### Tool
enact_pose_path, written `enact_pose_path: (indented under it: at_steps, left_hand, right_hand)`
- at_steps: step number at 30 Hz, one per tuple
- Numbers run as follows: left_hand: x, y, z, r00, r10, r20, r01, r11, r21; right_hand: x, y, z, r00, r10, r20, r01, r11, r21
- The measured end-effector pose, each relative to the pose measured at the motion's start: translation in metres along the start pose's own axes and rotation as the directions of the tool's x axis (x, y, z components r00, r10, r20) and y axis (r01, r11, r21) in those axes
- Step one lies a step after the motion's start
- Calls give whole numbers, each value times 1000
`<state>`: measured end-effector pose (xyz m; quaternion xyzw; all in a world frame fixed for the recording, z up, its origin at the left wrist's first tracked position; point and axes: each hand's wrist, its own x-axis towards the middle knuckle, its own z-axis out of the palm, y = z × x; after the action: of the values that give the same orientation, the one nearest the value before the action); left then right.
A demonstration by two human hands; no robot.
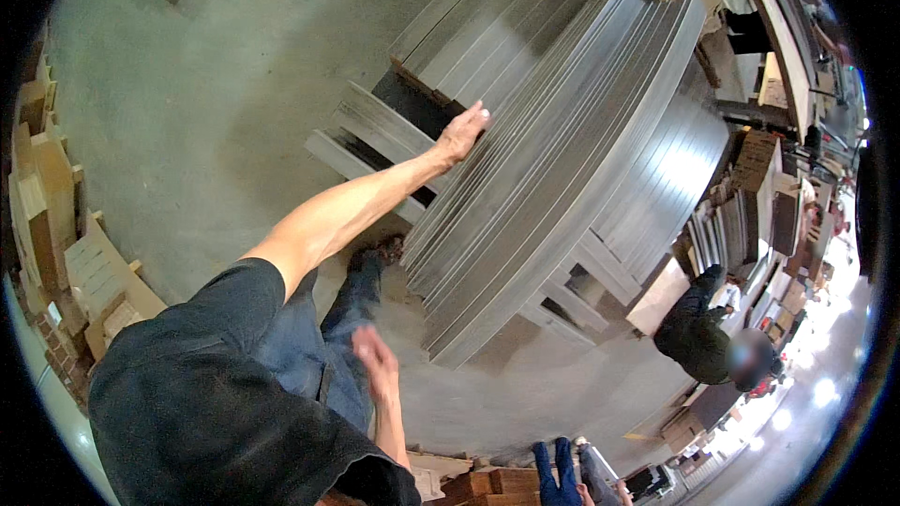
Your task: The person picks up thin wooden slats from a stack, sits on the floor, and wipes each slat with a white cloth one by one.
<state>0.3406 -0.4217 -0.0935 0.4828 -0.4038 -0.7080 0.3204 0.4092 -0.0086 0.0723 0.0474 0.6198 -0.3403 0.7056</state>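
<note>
My left arm reaches out over a large stack of long grey panels (553, 141) with ridged, layered edges. The left hand (460, 135) is at the stack's edge, fingers curled together. Something small and white shows at its fingertips, too small to name, and whether the hand touches the panels is hard to tell. Lower down, my right hand (377, 362) hangs in front of my jeans, slightly blurred. Its fingers look loosely stretched, and nothing shows in them. Grey boards (384, 122) stick out from under the stack beside my left forearm.
A person in dark clothes (698, 328) is beyond the stack on the right. Other people's legs in blue trousers (557, 473) show at the bottom. Cardboard and wooden pieces (103, 267) lie along the left. Piled boards and boxes (755, 173) line the right side.
</note>
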Motion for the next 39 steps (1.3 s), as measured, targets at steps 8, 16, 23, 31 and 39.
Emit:
enact_pose_path:
  at_steps: [8, 16, 23, 31, 39]
  left_hand:
    - [69, 55, 21, 966, 239, 101, -253, 954, 160]
    - [152, 69, 92, 927, 322, 193, -357, 917, 181]
    - [156, 80, 95, 924, 340, 175, -379, 877, 297]
    - [130, 85, 86, 981, 150, 121, -161, 983, 89]
    - [161, 58, 81, 850, 235, 472, -501, 635, 588]
  right_hand:
    - [-37, -128, -171, 883, -184, -432, 163, 983, -86]
    - [161, -346, -214, 916, -326, -234, 361, 924, 127]
    - [88, -310, -233, 891, -326, -314, 365, 928, 71]
    - [66, -307, -243, 882, -290, -373, 333, 941, 56]
    - [64, -308, -237, 883, -265, -387, 283, 959, -10]
